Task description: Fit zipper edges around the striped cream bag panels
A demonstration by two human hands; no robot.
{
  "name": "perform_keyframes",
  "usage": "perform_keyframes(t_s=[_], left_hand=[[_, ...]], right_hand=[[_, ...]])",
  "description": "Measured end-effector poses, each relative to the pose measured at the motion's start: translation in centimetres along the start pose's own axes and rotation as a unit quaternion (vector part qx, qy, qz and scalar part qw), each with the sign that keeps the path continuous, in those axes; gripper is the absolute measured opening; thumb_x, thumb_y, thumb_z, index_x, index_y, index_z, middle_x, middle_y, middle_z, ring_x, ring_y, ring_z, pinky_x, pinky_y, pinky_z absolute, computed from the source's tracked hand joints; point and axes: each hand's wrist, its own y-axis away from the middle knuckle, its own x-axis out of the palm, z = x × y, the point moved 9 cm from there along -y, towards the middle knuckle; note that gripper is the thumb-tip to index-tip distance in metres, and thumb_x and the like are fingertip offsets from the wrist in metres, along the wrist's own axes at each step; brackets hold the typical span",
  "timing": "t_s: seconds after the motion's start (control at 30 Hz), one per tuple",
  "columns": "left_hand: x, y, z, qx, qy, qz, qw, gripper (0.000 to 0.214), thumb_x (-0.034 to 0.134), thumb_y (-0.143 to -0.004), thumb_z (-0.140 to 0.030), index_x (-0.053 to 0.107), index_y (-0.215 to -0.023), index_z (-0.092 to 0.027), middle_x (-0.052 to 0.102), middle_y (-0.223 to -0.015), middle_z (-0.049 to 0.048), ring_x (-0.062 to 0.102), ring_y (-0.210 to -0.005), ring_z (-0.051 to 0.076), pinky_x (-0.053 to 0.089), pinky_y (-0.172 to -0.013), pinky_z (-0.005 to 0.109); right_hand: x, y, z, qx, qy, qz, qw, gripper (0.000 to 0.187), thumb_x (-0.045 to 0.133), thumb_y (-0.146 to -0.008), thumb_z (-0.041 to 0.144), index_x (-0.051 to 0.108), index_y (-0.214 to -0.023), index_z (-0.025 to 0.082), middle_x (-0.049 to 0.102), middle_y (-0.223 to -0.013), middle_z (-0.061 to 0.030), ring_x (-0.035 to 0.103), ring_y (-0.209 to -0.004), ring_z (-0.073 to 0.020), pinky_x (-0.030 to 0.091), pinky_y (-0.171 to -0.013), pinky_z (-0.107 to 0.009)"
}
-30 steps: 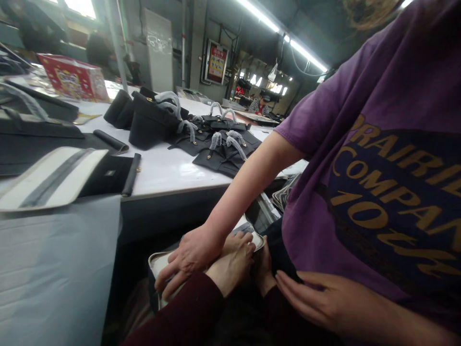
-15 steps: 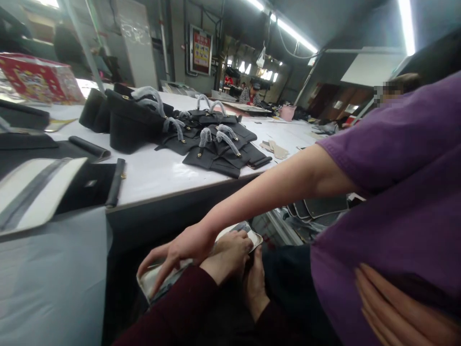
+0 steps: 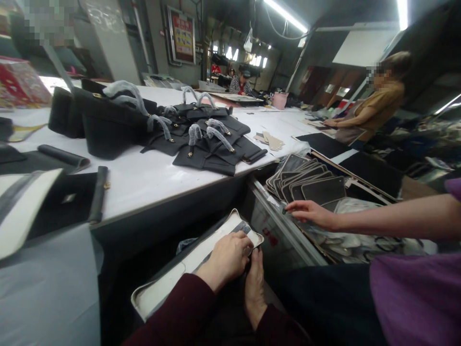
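My left hand (image 3: pixel 225 259) lies over the narrow end of a long cream panel with a dark centre strip (image 3: pixel 183 281), gripping it. My right hand (image 3: pixel 255 290) pinches the same curved end from below, its fingers partly hidden behind the panel. Both maroon sleeves reach in from the bottom edge. To the right, a co-worker's hand (image 3: pixel 309 214) stretches out from a bare forearm, apart from mine, above a stack of dark rounded panels (image 3: pixel 306 185).
A white-topped work table (image 3: pixel 144 190) runs ahead on the left, holding black bags with grey-wrapped handles (image 3: pixel 194 144). A metal rail (image 3: pixel 284 226) edges the table. Another co-worker (image 3: pixel 382 101) stands at the right, and a further person sits far back.
The co-worker's hand has left the cream panel and moved right, over the dark stack. The purple-shirted torso has shifted right, and my hands stay on the panel.
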Motion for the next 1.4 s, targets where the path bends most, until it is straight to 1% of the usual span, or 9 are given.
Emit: perform_keyframes(t_s=[0.13,0.27,0.4,0.6,0.77,0.87,1.0,1.17,1.4], left_hand=[[-0.1,-0.1,-0.1,-0.004,0.004,0.003,1.0,0.026,0.055,-0.079,-0.015,0.069,-0.099,-0.023,0.068,-0.104,0.0052,0.065,-0.098,0.024,0.052,-0.085,0.033],[0.2,-0.3,0.0,-0.016,0.008,0.007,1.0,0.026,0.055,-0.079,-0.013,0.067,-0.1,-0.023,0.068,-0.105,0.0052,0.065,-0.099,0.024,0.052,-0.086,0.033],[0.3,-0.7,0.1,-0.025,0.009,0.012,1.0,0.022,0.05,-0.083,-0.014,0.065,-0.098,-0.022,0.067,-0.104,0.0058,0.064,-0.098,0.024,0.051,-0.085,0.033],[0.4,-1.2,0.7,-0.049,0.015,0.004,0.999,0.019,0.049,-0.085,-0.016,0.058,-0.102,-0.02,0.067,-0.102,0.0069,0.063,-0.096,0.023,0.049,-0.082,0.033],[0.5,-0.6,0.8,-0.049,0.02,-0.002,0.999,0.019,0.056,-0.081,-0.017,0.056,-0.1,-0.021,0.066,-0.101,0.0053,0.062,-0.097,0.023,0.048,-0.083,0.032],[0.4,-0.1,0.7,-0.047,0.012,-0.005,0.999,0.022,0.063,-0.078,-0.02,0.056,-0.099,-0.021,0.066,-0.102,0.0049,0.062,-0.098,0.023,0.048,-0.083,0.032],[0.1,0.3,0.3,-0.039,-0.001,-0.013,0.999,0.021,0.063,-0.078,-0.019,0.057,-0.098,-0.02,0.066,-0.102,0.0055,0.063,-0.098,0.023,0.048,-0.083,0.032],[0.2,0.3,0.1,-0.023,-0.002,-0.019,1.0,0.017,0.056,-0.081,-0.015,0.057,-0.097,-0.019,0.066,-0.1,0.0064,0.063,-0.097,0.023,0.048,-0.083,0.032],[0.2,1.2,0.2,-0.009,0.011,-0.027,1.0,0.02,0.051,-0.08,-0.011,0.056,-0.098,-0.02,0.064,-0.098,0.0065,0.062,-0.094,0.022,0.048,-0.082,0.031]], right_hand=[[5.0,9.5,-3.3,0.022,-0.02,-0.056,0.998,0.041,0.044,-0.097,0.041,0.07,-0.109,0.012,0.073,-0.096,-0.0135,0.069,-0.096,-0.0241,0.059,-0.075,-0.035],[7.2,13.4,-7.8,0.052,-0.038,-0.098,0.993,0.045,0.041,-0.098,0.046,0.059,-0.126,0.015,0.066,-0.115,-0.0168,0.062,-0.112,-0.0272,0.056,-0.087,-0.04],[7.3,13.8,-10.6,0.103,-0.057,-0.121,0.986,0.041,0.044,-0.097,0.041,0.054,-0.129,0.016,0.064,-0.119,-0.0171,0.062,-0.11,-0.0282,0.055,-0.085,-0.042],[8.1,12.5,-10.6,0.211,-0.095,-0.091,0.969,0.043,0.037,-0.1,0.043,0.052,-0.127,0.014,0.066,-0.116,-0.016,0.065,-0.104,-0.0261,0.053,-0.088,-0.039],[7.1,11.5,-9.9,0.22,-0.099,-0.1,0.965,0.045,0.041,-0.096,0.05,0.059,-0.116,0.014,0.07,-0.101,-0.0133,0.066,-0.095,-0.0257,0.054,-0.082,-0.037],[5.2,11.9,-9.2,0.215,-0.092,-0.132,0.963,0.043,0.047,-0.095,0.047,0.059,-0.119,0.014,0.068,-0.108,-0.0141,0.064,-0.101,-0.026,0.053,-0.086,-0.039],[2.0,12.1,-5.3,0.08,-0.028,-0.139,0.987,0.028,0.052,-0.095,0.031,0.062,-0.117,0.017,0.064,-0.114,-0.0129,0.061,-0.106,-0.0241,0.05,-0.095,-0.042],[2.4,12.6,-0.3,-0.161,0.075,-0.041,0.983,0.037,0.048,-0.091,0.006,0.064,-0.121,0.021,0.065,-0.114,-0.0113,0.06,-0.111,-0.0241,0.054,-0.095,-0.044],[3.6,13.2,0.2,-0.247,0.138,-0.003,0.959,0.058,0.048,-0.086,0.0,0.053,-0.139,0.024,0.065,-0.117,-0.0117,0.058,-0.116,-0.0282,0.054,-0.094,-0.052]])
